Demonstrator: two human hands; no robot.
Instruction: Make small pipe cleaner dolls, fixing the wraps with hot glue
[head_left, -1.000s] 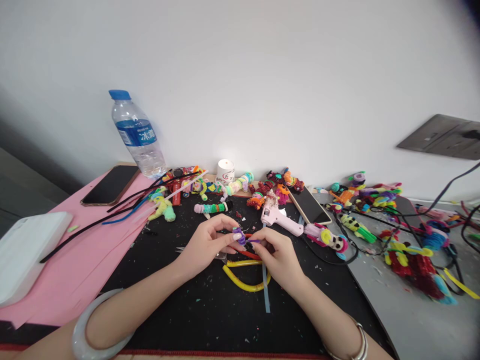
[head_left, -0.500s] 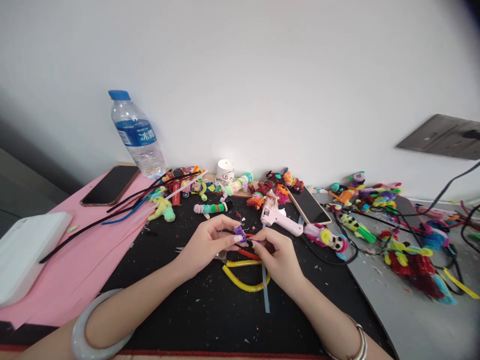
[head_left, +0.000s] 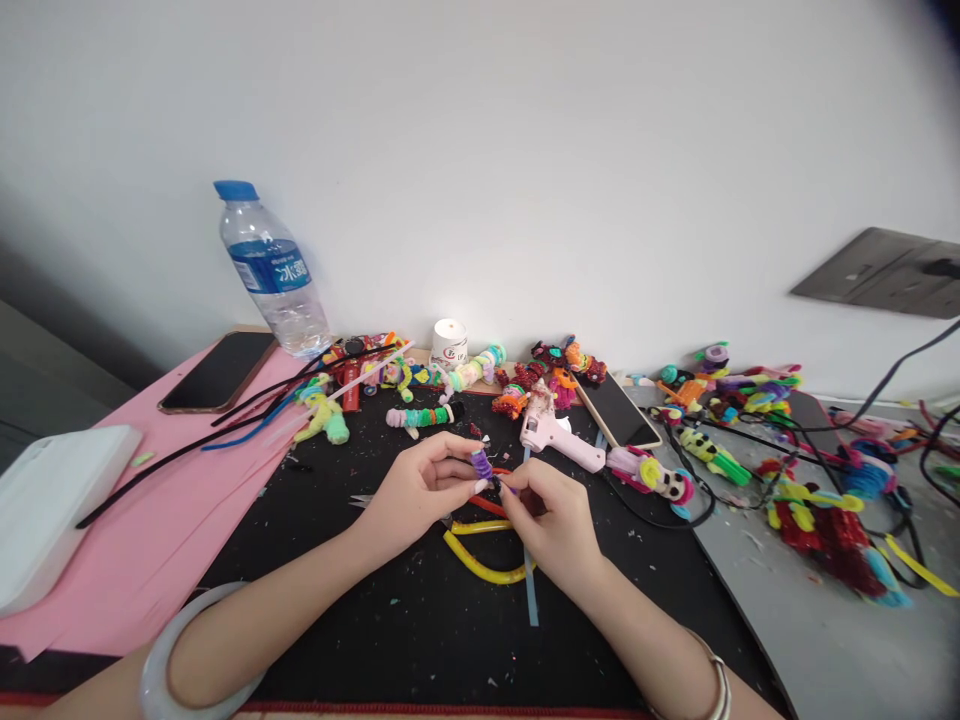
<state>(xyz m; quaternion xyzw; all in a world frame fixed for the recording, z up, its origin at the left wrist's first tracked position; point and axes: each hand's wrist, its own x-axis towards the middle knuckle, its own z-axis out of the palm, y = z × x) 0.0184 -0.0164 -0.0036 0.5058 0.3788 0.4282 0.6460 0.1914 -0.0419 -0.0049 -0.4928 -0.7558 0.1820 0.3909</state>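
Observation:
A small coil of purple pipe cleaner stands between my two hands above the black mat. My left hand pinches its lower part between thumb and fingers. From the right, my right hand closes its fingertips on the same piece, near a small black bit; its exact grip is partly hidden. Under the hands lie scissors with yellow and red handles, their blade tips showing left of my left hand. A pale flat strip runs out beneath my right hand.
Behind the hands are a pink glue gun, a phone, a paper cup and several pipe-cleaner figures. A water bottle leans on the wall. Left are pink sheets, another phone and a white box.
The purple coil has turned more upright, and more of its windings show. Both hands stay close together, with small finger shifts; the right hand has moved slightly left.

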